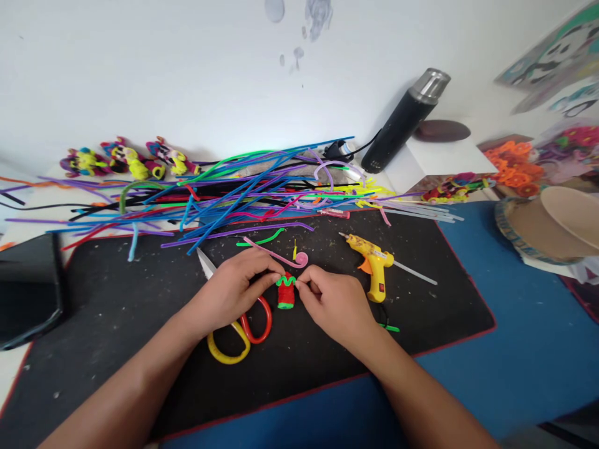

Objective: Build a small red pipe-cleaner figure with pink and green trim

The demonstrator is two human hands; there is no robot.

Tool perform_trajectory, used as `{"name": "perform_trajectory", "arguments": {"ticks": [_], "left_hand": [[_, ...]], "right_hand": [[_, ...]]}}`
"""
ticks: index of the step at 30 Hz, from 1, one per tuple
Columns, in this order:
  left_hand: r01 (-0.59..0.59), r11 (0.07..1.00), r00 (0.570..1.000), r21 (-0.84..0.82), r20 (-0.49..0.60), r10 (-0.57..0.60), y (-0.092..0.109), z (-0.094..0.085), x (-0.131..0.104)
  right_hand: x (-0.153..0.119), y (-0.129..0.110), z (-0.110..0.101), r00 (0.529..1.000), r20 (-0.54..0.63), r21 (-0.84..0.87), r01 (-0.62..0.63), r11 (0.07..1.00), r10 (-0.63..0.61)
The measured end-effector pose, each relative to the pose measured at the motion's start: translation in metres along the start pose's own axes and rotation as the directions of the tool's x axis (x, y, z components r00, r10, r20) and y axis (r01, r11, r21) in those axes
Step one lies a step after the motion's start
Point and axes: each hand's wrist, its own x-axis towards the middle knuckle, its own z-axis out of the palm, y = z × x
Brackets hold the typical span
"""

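A small red pipe-cleaner body (286, 294) with a green end faces me at the middle of the black mat. Across its upper part runs a wavy green pipe cleaner (286, 281). My left hand (234, 285) pinches the wavy strip's left end, and my right hand (334, 302) pinches its right end. Under my left hand lie scissors (269, 321) with red and yellow handles, partly covered. A pink pipe cleaner with a curled end (302, 259) rests just beyond my fingers. To the right of my right hand is a yellow glue gun (374, 262) with a glue stick in it.
Many loose pipe cleaners (234, 193) are heaped along the back. Finished colourful figures (131, 159) lie at the back left, near the wall. A black flask (397, 128) leans at the back right. A dark phone-like device (30, 290) sits left; a round basket (528, 231) right.
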Motion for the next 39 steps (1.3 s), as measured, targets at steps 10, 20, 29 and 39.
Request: {"name": "perform_trajectory", "arguments": {"ticks": [10,20,29,39], "left_hand": [[-0.032,0.999,0.996,0.038,0.085,0.029,0.003,0.001,-0.001],[0.013,0.999,0.999,0.035,0.038,-0.014,0.002,-0.001,-0.001],[-0.258,0.922,0.964,0.289,0.014,0.266,0.028,-0.003,0.001],[-0.356,0.834,0.929,0.421,0.06,0.366,0.036,0.001,-0.001]], "right_hand": [[0.001,-0.001,-0.002,1.0,0.002,0.013,-0.004,1.0,0.004],[-0.002,0.002,-0.005,0.999,-0.044,0.145,0.01,0.989,-0.003],[-0.005,0.009,-0.006,0.995,-0.092,0.376,0.072,0.924,-0.041],[-0.008,0.008,-0.005,0.991,-0.081,0.404,0.127,0.906,-0.103]]}}
